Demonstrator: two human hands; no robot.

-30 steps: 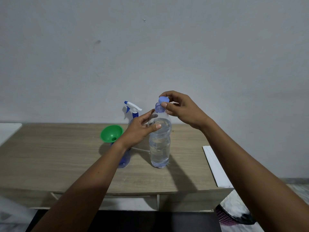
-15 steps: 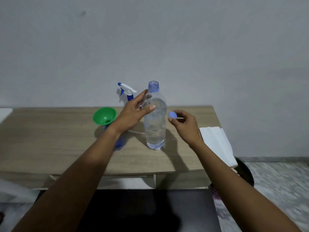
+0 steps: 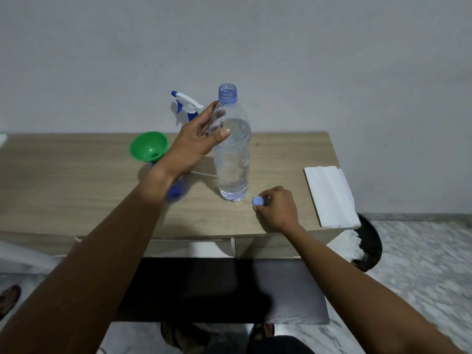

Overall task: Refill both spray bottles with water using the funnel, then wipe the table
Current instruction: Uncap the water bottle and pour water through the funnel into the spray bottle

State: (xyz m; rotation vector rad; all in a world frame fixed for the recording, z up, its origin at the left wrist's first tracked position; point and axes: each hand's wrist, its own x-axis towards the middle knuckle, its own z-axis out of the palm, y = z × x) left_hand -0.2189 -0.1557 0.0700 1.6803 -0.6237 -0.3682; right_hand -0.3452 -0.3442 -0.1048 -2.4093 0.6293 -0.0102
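Left hand [image 3: 198,141] wraps my fingers round the upright, uncapped water bottle [image 3: 233,154], nearer than my right hand [image 3: 277,208] pinching the blue cap [image 3: 258,200] at the table [image 3: 63,180], with the green funnel [image 3: 149,147] just left, mouth up.

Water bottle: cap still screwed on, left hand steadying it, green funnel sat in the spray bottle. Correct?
Not quite. The head view shows the water bottle open; its cap is in the right hand at the table. Left hand and funnel are as stated.
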